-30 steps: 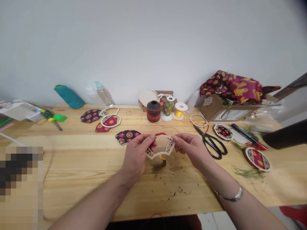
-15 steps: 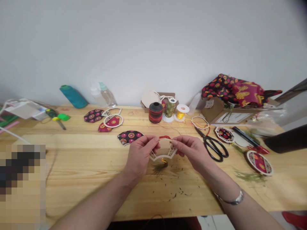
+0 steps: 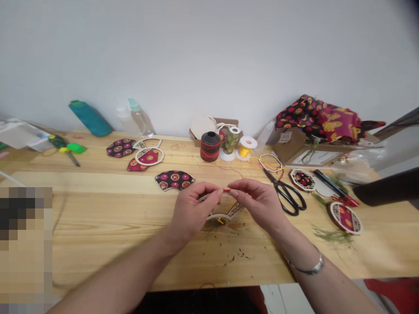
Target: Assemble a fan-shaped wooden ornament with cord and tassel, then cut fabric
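My left hand (image 3: 195,209) and my right hand (image 3: 260,206) meet over the middle of the table, both closed in a pinch. A short stretch of red cord (image 3: 226,190) shows taut between their fingertips. Just below it is a fan-shaped wooden frame (image 3: 218,215) with latticed sides, its upper corners partly covered by my fingers. A bit of yellow thread (image 3: 220,220) is at the frame's lower edge, with a dark tuft under it. Left of my hands lies a fan-shaped piece of patterned fabric (image 3: 175,179). Black-handled scissors (image 3: 290,198) lie right of my right hand.
Thread spools, one red-and-black (image 3: 210,146), one green (image 3: 231,143) and one yellow (image 3: 245,150), stand at the back. A cardboard box (image 3: 293,148) carries folded fabric (image 3: 324,117). Finished-looking oval (image 3: 345,217) and octagonal (image 3: 303,179) ornaments lie right. Dark scraps (image 3: 237,257) litter the front.
My fingertips have come closer together, from the frame's upper corners onto the red cord. The frame now sits lower behind my fingers. The view has shifted slightly.
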`<state>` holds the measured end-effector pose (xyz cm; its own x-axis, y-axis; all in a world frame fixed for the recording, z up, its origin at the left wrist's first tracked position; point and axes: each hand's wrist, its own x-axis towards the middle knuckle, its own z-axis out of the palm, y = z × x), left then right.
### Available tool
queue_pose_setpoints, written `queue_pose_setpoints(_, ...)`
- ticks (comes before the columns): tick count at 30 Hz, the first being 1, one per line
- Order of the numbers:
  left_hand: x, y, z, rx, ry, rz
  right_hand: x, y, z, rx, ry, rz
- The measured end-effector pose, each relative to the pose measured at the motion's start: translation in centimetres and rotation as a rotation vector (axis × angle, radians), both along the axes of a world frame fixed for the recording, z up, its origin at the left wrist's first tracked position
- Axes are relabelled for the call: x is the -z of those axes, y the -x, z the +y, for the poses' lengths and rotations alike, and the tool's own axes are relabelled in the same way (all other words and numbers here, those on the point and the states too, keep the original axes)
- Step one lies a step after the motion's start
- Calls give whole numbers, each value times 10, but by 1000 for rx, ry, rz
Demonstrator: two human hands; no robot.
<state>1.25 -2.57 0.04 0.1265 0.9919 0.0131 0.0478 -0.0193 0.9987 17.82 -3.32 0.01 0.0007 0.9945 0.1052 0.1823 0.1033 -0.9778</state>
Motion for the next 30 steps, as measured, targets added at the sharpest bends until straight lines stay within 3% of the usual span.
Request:
queue_pose_setpoints(12, -1, 2, -1, 68, 20, -15, -3, 0, -3, -28, -344, -217)
queue_pose_setpoints(30, -1, -1, -1, 27, 22, -28, -3, 0, -6, -33, -424, -288)
